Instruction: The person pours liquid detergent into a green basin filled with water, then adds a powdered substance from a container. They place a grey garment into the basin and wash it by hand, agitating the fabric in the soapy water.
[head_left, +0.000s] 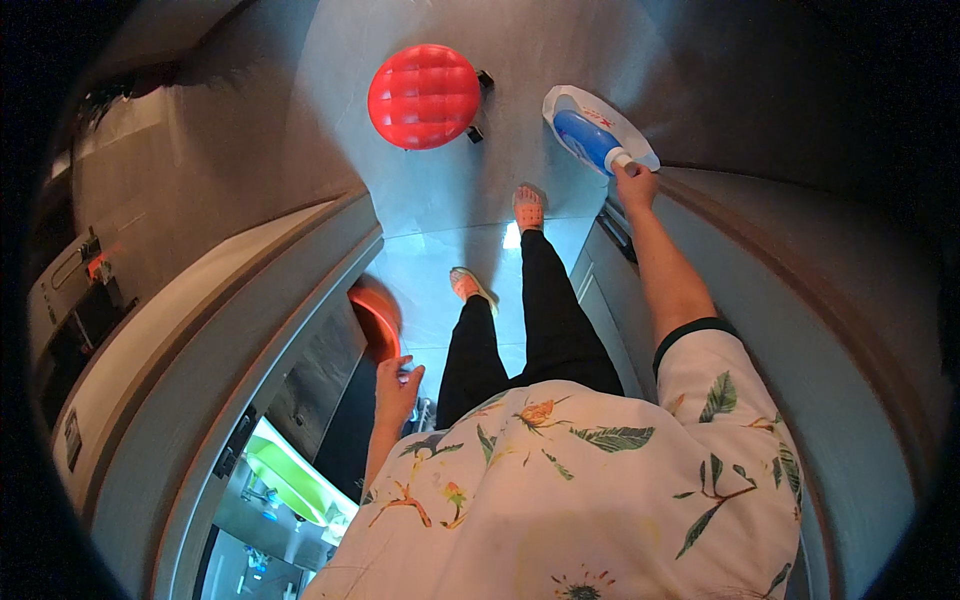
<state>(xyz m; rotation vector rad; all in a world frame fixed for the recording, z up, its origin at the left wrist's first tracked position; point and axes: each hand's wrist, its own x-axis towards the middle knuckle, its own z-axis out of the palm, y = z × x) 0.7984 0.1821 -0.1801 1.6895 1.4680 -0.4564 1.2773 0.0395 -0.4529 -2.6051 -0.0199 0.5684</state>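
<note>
My right hand (636, 185) is stretched forward, shut on a blue plastic bottle (586, 138) by its white cap end. Directly behind the bottle is a white plastic bag or container (626, 129) with red print; I cannot tell whether my fingers grip that too. Low at my left side, my left hand (396, 394) has loosely curled fingers, with the thumb apart and nothing plainly held. Just beyond its fingertips is the rim of an orange-red plastic basin (388, 324); contact between them is not clear.
A round red cushioned stool (424, 96) stands ahead on the tiled floor (450, 191). Door frame sides flank me at left (300, 274) and right (787, 337). A drawer handle (617, 235) juts out at right. Behind my left arm, a mirror (247, 559) and green-lit tub-like shape (289, 480) show.
</note>
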